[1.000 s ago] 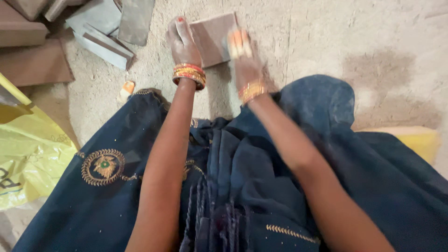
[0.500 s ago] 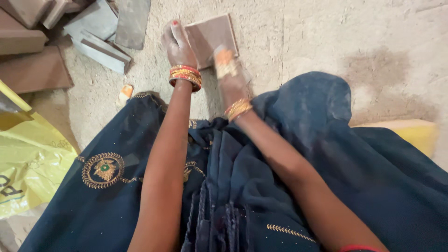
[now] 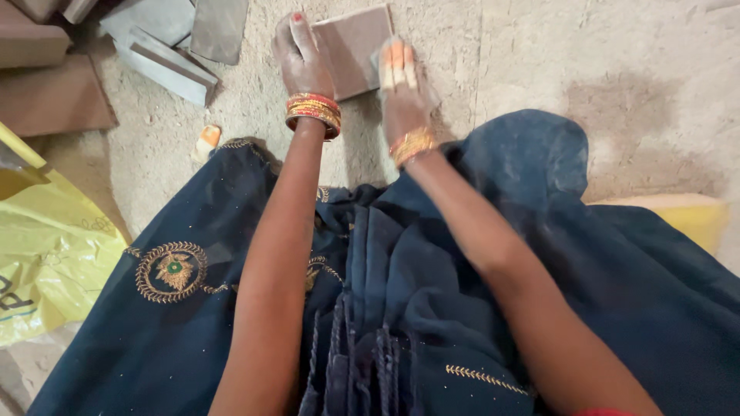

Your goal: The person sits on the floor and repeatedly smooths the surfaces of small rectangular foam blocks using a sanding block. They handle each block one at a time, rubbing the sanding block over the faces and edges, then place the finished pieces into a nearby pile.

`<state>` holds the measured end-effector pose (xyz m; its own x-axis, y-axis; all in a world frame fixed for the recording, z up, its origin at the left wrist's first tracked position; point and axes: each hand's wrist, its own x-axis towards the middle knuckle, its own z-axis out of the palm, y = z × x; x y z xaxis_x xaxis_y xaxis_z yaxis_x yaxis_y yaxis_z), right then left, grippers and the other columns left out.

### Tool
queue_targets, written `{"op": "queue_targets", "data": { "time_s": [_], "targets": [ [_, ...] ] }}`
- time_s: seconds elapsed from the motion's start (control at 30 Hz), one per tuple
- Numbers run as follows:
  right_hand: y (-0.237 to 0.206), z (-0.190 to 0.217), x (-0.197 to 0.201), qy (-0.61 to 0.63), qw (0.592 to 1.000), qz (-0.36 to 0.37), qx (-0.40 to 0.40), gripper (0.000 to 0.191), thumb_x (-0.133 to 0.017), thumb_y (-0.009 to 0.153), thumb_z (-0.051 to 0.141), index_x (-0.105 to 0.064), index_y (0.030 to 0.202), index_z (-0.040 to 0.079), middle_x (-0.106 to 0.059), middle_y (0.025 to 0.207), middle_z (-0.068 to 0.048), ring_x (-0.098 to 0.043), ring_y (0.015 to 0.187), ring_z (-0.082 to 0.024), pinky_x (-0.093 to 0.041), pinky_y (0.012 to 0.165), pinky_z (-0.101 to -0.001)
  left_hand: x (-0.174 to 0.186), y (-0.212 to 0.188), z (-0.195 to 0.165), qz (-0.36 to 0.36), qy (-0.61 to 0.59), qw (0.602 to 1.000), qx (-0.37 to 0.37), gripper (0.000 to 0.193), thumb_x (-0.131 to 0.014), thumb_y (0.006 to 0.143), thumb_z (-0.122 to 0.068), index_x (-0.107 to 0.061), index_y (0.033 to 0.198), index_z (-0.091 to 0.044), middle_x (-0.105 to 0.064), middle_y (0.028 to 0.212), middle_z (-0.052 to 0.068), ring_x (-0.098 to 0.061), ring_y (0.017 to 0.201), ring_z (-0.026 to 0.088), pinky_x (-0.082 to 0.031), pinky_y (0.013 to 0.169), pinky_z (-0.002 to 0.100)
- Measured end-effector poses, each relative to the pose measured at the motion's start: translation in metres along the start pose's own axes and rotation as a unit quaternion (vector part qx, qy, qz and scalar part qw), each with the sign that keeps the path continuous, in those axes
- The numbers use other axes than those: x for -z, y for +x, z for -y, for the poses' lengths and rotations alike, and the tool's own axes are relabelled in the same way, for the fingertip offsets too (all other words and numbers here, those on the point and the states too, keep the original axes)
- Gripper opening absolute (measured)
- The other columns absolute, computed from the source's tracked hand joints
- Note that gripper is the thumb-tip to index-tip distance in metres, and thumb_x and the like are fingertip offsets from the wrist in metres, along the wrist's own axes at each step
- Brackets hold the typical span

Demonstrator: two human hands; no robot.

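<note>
At 12 o'clock of the view, a flat brown square tile (image 3: 356,48) lies on the dusty ground (image 3: 539,69), just past the knees.

Left hand (image 3: 302,58): palm down, fingers flat and splayed on the tile's left edge. Pressing, not closed around anything; pinning it in place.

Right hand (image 3: 401,88): at the tile's near right corner, fingers pressed together over a small grey-orange pad or scrap, likely an abrasive piece, though it is too small to tell. Light pinch-press, hand mostly flat, pad trapped between fingers and tile.

Step in hand, as I read it: rubbing or smoothing the tile face or edge while the other hand braces it. Next move calls for steady downward pressure from the left so the tile doesn't skate on the grit, and even strokes from the right along the edge.

Surroundings: bare earth or cement floor, pale and powdery, with a darker stain at 2 o'clock. Stack of grey slabs (image 3: 166,46) at 11 o'clock, brown blocks (image 3: 46,85) at 10. Small orange scrap (image 3: 206,140) near the left wrist. Yellow plastic sack (image 3: 46,246) at 8 o'clock, yellow edge at 3. Dark blue embroidered cloth (image 3: 432,308) covers the lap. Bangles on both wrists.
</note>
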<state>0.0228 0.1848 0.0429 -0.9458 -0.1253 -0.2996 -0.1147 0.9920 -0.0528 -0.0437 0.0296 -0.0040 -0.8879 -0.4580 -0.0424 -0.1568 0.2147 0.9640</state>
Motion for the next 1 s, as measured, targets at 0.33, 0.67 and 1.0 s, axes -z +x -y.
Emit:
{"op": "queue_targets", "data": {
  "time_s": [0.33,0.67,1.0],
  "targets": [
    [-0.015,-0.039,-0.007,-0.059,0.990,-0.092,0.088,0.067,-0.049,0.093,0.004,-0.037,0.158,0.000,-0.040,0.164,-0.016,-0.032,0.154,-0.028,-0.025,0.126,-0.0435,-0.004,0.002,0.003,-0.012,0.024,1.000,-0.005,0.050,-0.043,0.109,-0.050,-0.062,0.122,-0.005,-0.062,0.115,0.017,-0.060,0.111,0.034,-0.047,0.101,0.044],
    [-0.020,-0.039,0.013,-0.037,0.982,-0.108,0.152,0.066,-0.048,0.094,0.007,-0.038,0.159,-0.003,-0.044,0.163,-0.018,-0.036,0.152,-0.028,-0.020,0.126,-0.0424,-0.004,0.001,0.002,-0.023,0.041,0.999,-0.025,0.046,-0.045,0.109,-0.047,-0.063,0.120,-0.006,-0.064,0.114,0.016,-0.060,0.111,0.033,-0.047,0.100,0.043],
    [-0.004,-0.041,-0.029,0.020,0.993,-0.024,0.112,0.043,-0.041,0.106,0.017,-0.054,0.144,0.001,-0.061,0.141,-0.019,-0.054,0.132,-0.032,-0.034,0.117,-0.0468,-0.003,0.001,-0.003,0.008,0.046,0.998,0.052,0.052,-0.042,0.108,-0.050,-0.064,0.120,-0.004,-0.063,0.116,0.023,-0.064,0.107,0.040,-0.050,0.096,0.047]
  ]
}}
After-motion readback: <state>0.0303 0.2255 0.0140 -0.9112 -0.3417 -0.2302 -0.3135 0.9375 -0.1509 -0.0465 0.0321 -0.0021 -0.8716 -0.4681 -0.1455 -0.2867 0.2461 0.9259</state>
